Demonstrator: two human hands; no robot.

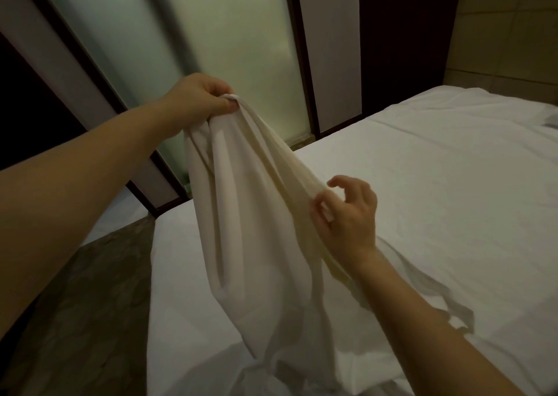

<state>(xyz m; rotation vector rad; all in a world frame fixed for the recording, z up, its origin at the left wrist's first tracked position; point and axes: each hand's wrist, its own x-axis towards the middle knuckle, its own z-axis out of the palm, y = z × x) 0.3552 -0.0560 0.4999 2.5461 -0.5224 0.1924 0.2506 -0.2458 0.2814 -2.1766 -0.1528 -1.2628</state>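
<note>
Fingers (219, 89) of the left hand (196, 96) curl tightly over the bunched top of a white cloth (241, 214), thumb pressing it from below, and hold it raised above the bed (437, 169). The cloth hangs in long folds, and its lower end trails onto the white bedding. The right hand (347, 214) sits at the cloth's right edge with its fingers loosely hooked and its thumb against a fold; whether it pinches the fabric cannot be told. Frosted glass panels (241, 48) stand behind, and a patterned floor (75, 305) lies to the left.
</note>
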